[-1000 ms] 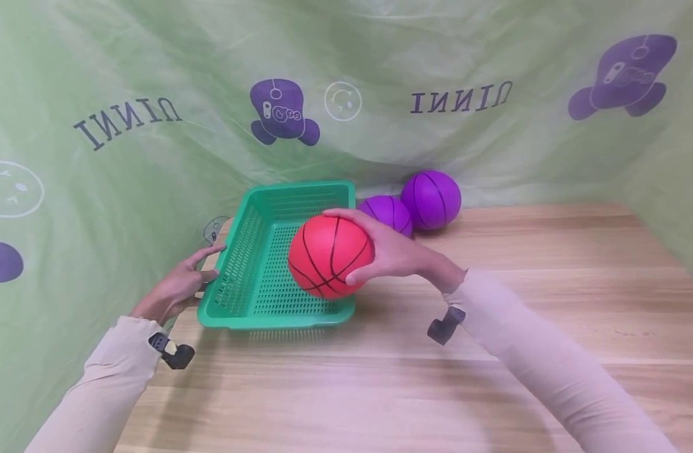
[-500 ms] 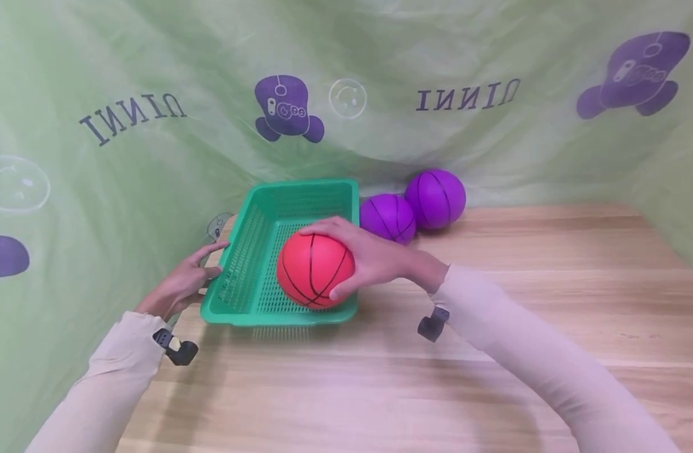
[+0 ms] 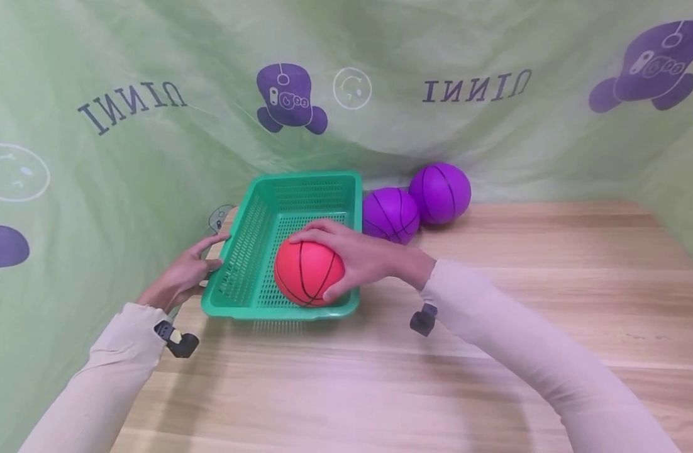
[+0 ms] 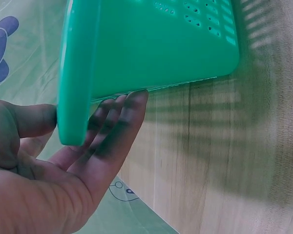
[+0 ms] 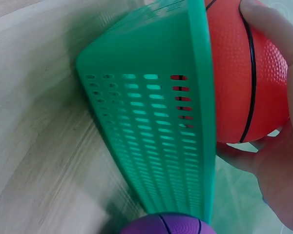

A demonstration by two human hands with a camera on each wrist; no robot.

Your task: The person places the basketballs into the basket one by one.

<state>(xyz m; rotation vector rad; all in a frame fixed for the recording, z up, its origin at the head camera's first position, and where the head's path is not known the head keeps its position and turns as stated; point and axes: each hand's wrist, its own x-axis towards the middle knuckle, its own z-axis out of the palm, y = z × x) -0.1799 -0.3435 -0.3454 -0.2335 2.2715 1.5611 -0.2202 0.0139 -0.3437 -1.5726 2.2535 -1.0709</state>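
A red ball [image 3: 307,272] with black seams sits low in the near end of a green perforated basket [image 3: 265,214]. My right hand [image 3: 354,258] grips the ball from above and the right; the right wrist view shows the ball [image 5: 244,73] against the basket wall [image 5: 151,136] with fingers curled round it. My left hand [image 3: 189,272] rests at the basket's left rim with straight fingers; in the left wrist view its thumb and fingers [image 4: 115,131] lie against the basket's outer wall [image 4: 151,44].
Two purple balls [image 3: 390,214] [image 3: 440,193] lie on the wooden table [image 3: 493,327] just right of the basket's far end, against the green printed backdrop [image 3: 154,75]. One purple ball [image 5: 168,224] shows beyond the basket in the right wrist view.
My right hand has lowered the red ball leftward and down into the basket's near end. The left hand has stayed at the basket's left rim.
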